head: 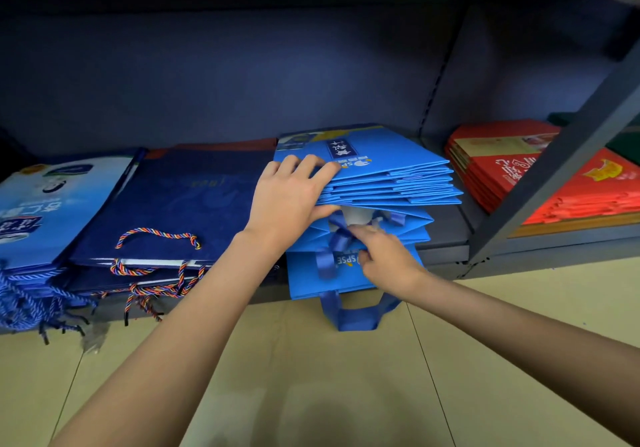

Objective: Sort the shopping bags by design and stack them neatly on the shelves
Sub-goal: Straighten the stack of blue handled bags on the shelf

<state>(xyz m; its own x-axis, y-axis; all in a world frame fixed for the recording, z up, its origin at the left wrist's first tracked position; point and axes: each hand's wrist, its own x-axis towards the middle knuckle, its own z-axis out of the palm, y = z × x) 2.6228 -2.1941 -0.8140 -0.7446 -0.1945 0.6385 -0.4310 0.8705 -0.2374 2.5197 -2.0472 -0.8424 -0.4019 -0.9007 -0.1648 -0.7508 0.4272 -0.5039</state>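
Fingers (360,235) of the right hand (388,259) are curling round a blue ribbon handle (341,238) at the front of the bright-blue pile, pinching it, prob. to tuck it betw. the bags; one bag (332,280) is hanging over the shelf's front lip (446,250) w/ its handle loop (353,318) dangling toward the floor (311,377). Left hand (287,200) is gripping the upper bright-blue bags (388,183), fingers on top and thumb under, lifting that fanned bundle off the lower ones. So this pile is looking approx. half squared: edges are splaying, not flush. Just beside it to the left, the navy bags (187,200) w/ striped rope handles (156,235) are lying flat and grouped, and further left the pale-blue printed bags (52,204) too, though cords are trailing off the edge. Farther right, past the upright post (554,169), red bags (502,169) are sitting stacked in the next bay. Sorting by design is looking mostly done; neatening is remaining.
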